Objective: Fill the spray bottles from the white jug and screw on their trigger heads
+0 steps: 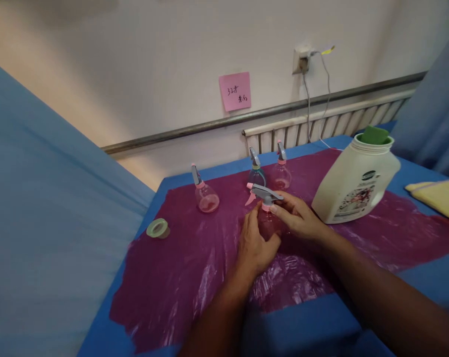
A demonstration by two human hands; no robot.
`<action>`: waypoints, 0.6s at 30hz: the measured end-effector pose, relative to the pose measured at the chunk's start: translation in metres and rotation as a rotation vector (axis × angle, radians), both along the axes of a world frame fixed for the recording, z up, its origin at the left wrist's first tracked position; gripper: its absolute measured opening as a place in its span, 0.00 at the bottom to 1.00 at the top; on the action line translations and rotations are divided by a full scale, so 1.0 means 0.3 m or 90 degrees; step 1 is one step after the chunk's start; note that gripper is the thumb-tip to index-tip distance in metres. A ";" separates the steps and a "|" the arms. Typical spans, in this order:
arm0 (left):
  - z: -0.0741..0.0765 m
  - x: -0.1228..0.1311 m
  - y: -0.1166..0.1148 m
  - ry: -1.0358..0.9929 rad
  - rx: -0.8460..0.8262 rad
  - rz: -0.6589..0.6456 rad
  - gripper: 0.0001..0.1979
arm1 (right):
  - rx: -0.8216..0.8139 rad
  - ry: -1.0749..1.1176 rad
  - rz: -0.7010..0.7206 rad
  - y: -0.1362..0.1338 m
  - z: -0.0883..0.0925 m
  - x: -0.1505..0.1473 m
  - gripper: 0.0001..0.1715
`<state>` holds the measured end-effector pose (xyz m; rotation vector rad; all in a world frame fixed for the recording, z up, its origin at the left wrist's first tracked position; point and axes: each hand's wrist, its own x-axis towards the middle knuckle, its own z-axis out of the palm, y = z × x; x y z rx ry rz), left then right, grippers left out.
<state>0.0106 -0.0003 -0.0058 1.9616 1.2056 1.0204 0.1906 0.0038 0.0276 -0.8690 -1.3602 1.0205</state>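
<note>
A small clear spray bottle (pixel 266 218) with a grey trigger head and pink collar stands on the purple plastic sheet (pixel 195 267) at the table's middle. My left hand (pixel 253 245) wraps round the bottle's body from the left. My right hand (pixel 299 215) comes from the right, its fingers pinched on the collar just under the trigger head. Most of the bottle's body is hidden by both hands.
Three more spray bottles stand behind: a pink one (pixel 205 196), a teal one (pixel 256 173), a pink one (pixel 281 173). A large white jug (pixel 354 183) with a green funnel stands right. A green tape roll (pixel 157 228) lies left, a yellow cloth (pixel 438 196) far right.
</note>
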 end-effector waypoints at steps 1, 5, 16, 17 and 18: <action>-0.002 0.000 0.000 0.005 0.000 0.002 0.46 | 0.003 -0.014 -0.003 -0.002 -0.001 0.002 0.24; -0.003 0.003 0.002 0.019 0.002 0.010 0.46 | 0.035 -0.066 -0.017 -0.012 0.000 0.013 0.23; 0.004 0.007 0.002 0.003 0.017 -0.002 0.43 | 0.109 -0.174 -0.074 -0.022 -0.001 0.032 0.21; 0.004 0.008 0.002 0.006 0.018 -0.001 0.43 | 0.114 -0.182 -0.077 -0.023 0.000 0.033 0.21; 0.004 0.008 0.001 0.009 0.020 -0.001 0.43 | 0.117 -0.191 -0.079 -0.025 0.001 0.034 0.21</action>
